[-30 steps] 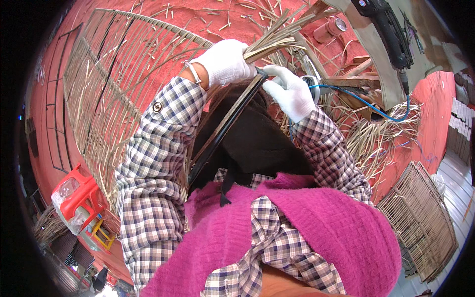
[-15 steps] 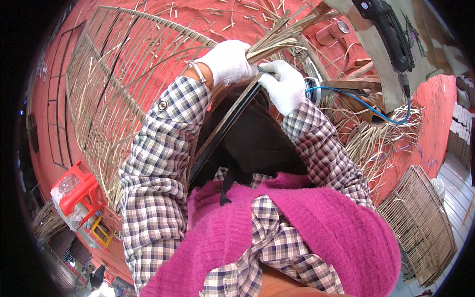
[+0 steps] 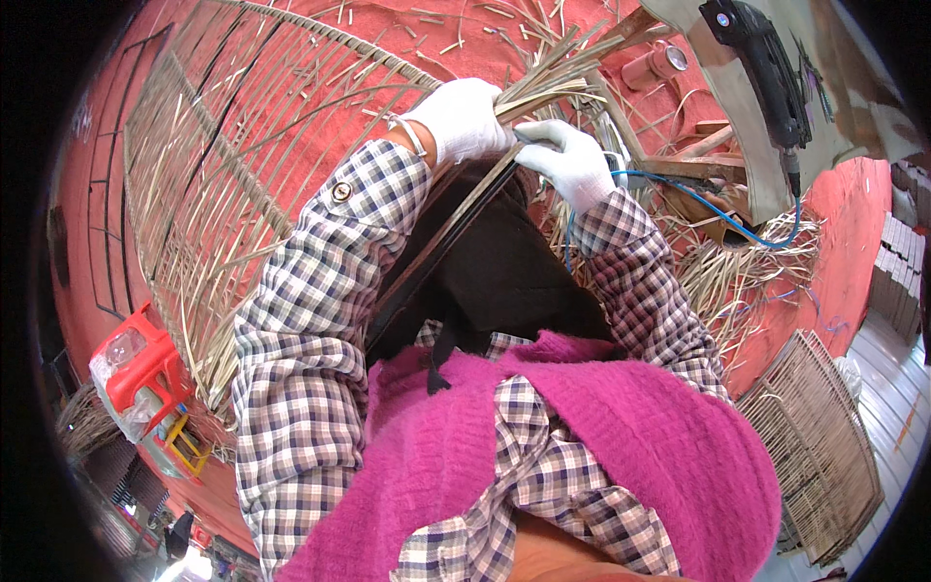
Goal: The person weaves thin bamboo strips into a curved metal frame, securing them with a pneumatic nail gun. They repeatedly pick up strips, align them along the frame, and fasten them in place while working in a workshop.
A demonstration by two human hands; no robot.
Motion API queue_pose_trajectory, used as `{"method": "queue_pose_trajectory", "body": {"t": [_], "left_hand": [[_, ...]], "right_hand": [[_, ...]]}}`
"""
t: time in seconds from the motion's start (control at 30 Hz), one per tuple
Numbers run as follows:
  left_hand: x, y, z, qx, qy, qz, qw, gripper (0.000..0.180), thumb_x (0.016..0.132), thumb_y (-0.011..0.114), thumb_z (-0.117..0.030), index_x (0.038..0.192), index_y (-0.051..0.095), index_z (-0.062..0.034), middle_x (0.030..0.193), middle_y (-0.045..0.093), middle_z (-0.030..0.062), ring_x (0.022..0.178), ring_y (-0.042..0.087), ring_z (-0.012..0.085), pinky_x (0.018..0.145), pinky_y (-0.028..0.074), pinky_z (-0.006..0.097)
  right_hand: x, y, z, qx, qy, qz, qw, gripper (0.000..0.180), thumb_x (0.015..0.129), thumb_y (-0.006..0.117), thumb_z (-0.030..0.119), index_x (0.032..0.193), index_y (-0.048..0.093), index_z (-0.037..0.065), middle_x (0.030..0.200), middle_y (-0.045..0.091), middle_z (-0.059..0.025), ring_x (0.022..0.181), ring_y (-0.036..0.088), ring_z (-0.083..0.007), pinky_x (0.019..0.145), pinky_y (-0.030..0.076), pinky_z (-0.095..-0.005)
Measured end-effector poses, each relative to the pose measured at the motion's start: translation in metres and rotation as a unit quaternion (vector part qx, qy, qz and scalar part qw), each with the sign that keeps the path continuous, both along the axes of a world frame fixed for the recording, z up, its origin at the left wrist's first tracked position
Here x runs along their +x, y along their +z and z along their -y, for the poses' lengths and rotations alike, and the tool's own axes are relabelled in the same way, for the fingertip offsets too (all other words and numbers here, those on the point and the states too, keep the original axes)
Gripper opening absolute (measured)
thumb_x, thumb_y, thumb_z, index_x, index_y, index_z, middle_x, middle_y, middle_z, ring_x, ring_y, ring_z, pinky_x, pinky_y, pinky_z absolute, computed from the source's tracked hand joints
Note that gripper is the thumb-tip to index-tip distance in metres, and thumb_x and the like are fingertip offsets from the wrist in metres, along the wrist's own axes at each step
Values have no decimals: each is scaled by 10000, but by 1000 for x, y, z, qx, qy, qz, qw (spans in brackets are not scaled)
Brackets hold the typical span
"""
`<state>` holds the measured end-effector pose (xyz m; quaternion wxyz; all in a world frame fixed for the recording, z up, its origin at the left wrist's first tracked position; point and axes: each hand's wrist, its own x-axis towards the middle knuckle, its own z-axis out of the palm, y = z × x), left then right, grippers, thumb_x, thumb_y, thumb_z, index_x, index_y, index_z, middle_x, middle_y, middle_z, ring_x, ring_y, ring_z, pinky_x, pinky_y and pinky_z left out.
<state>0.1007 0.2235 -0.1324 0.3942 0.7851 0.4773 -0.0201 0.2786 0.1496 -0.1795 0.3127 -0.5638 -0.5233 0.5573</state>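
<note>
Cane bundle (image 3: 548, 82): pale flat strips, long axis running up-right from the left hand, ends fanned over the red floor (image 3: 853, 223).
Left hand (image 3: 464, 118): white-gloved grip pressed together around the bundle's near end.
Right hand (image 3: 572, 160): gloved, just beside and below, fingers curled at the dark frame rim (image 3: 456, 228); nearer the rim.
Woven panel (image 3: 213, 194): left, half-filled.

Gloved left hand (image 3: 464, 118) and right hand (image 3: 570, 160) clutch rattan strips (image 3: 555, 78).

The person wore white gloves, a checked shirt with buttoned cuffs, and a fuzzy magenta knit vest over it.
</note>
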Motion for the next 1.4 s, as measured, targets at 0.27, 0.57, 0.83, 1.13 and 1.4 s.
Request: {"method": "queue_pose_trajectory", "body": {"t": [0.27, 0.57, 0.83, 1.13, 1.4], "left_hand": [[-2, -12, -2, 38, -3, 48, 998, 307, 755, 653, -322, 858, 658, -33, 626, 617, 119, 566, 613, 243, 579, 496, 351], [-6, -7, -3, 93, -30, 41, 994, 345, 736, 656, -354, 846, 665, -27, 758, 643, 206, 752, 633, 376, 701, 501, 413], [-8, -5, -3, 87, -19, 78, 993, 309, 679, 677, -309, 858, 674, -57, 777, 653, 188, 757, 634, 363, 701, 496, 415], [-4, -7, -3, 54, -35, 87, 994, 337, 666, 691, -309, 897, 685, -65, 786, 660, 177, 757, 637, 352, 703, 493, 408], [0, -11, -5, 115, -71, 34, 990, 390, 695, 685, -368, 902, 709, -39, 885, 681, 177, 823, 663, 323, 752, 527, 396]], "right_hand": [[107, 59, -17, 275, -167, 191, 927, 231, 833, 656, 83, 1056, 666, 22, 1041, 668, -71, 985, 611, -139, 879, 480, -273], [221, 94, -114, 110, -184, 649, 730, 686, 727, 670, 321, 1338, 449, 101, 1202, 575, -200, 1164, 529, -341, 989, 407, -407], [210, 172, -107, 50, -105, 399, 909, 256, 729, 633, 188, 912, 594, 13, 650, 567, -50, 575, 544, -143, 588, 435, -288], [87, 199, 52, -101, -108, 195, 970, 390, 738, 727, 78, 1094, 585, 9, 956, 635, -54, 803, 605, -141, 718, 500, -298], [39, 156, 41, -14, 119, 191, 974, 515, 700, 760, 85, 1156, 537, -3, 1097, 629, -107, 997, 604, -197, 893, 481, -331]]}}
